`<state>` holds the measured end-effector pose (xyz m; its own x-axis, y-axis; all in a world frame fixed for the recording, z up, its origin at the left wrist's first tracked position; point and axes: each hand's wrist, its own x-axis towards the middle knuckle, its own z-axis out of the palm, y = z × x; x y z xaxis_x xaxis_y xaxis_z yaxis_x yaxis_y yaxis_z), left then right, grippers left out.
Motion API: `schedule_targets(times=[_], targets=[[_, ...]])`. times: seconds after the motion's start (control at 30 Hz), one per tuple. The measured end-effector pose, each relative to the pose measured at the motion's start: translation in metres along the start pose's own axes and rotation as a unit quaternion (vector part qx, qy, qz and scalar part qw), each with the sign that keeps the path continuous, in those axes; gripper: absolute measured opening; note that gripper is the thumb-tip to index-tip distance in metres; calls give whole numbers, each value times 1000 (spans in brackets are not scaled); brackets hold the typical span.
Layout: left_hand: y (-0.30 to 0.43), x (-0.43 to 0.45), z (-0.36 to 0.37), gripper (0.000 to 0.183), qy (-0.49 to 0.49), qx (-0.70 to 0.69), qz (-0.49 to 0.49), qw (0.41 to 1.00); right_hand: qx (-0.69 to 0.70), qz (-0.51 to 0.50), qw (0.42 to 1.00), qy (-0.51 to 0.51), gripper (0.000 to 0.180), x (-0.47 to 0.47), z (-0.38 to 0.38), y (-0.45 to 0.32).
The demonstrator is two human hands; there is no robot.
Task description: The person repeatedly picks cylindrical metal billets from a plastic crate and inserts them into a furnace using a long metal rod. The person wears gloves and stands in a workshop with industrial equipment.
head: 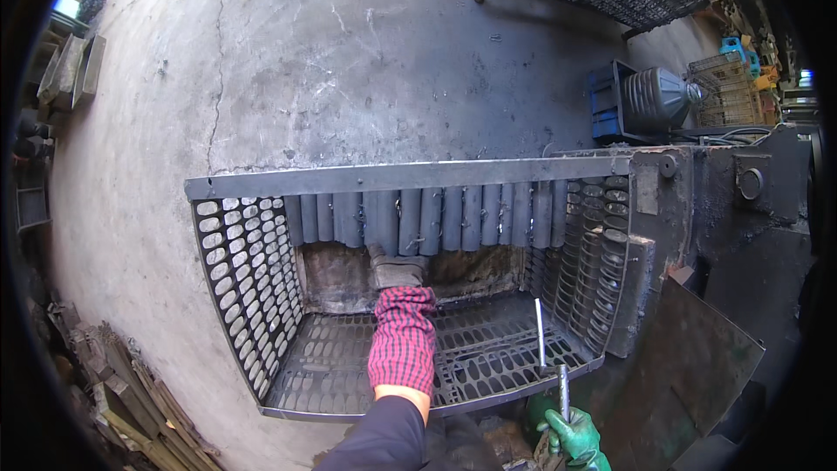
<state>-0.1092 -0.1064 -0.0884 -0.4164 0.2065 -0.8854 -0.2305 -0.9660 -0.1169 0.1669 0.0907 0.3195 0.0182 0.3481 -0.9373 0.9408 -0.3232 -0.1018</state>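
In the middle, my left hand wears a dark, dirty glove under a red-and-black checked sleeve cover. It reaches into a metal bin with slotted mesh sides. Its fingers are at the lower ends of a row of dark grey cylindrical bars; the fingertips are partly hidden, so whether they grip one cannot be told. The bars lie side by side against the bin's far side, below its flat metal rim. At lower right my right hand, in a green glove, is closed around a metal lever rod.
A second thin metal rod rises at the bin's near right corner. Grimy machinery adjoins the bin's right side, with a metal plate below it. A blue crate holds a plastic jug. Wooden boards lie at lower left.
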Motion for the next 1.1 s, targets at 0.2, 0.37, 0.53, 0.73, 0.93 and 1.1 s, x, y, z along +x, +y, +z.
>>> schedule_targets(times=[0.2, 0.37, 0.53, 0.73, 0.93, 1.1], targets=[[-4, -17, 6, 71, -68, 172, 53, 981, 39, -14, 999, 0, 29, 7, 10, 6], [17, 26, -43, 74, -26, 130, 86, 987, 20, -23, 999, -14, 29, 13, 11, 0], [-4, -14, 1, 71, -214, -10, 0, 977, 8, -12, 1000, -16, 27, 4, 26, -12], [-1, -3, -8, 67, -137, 252, 77, 955, 15, -17, 999, -34, 24, 13, 33, -16], [2, 13, -24, 61, -93, -29, 29, 995, 1, -29, 999, -21, 25, -5, 35, -22], [9, 15, -8, 56, 18, -32, 13, 999, 17, -23, 999, -26, 28, 13, 23, 4]])
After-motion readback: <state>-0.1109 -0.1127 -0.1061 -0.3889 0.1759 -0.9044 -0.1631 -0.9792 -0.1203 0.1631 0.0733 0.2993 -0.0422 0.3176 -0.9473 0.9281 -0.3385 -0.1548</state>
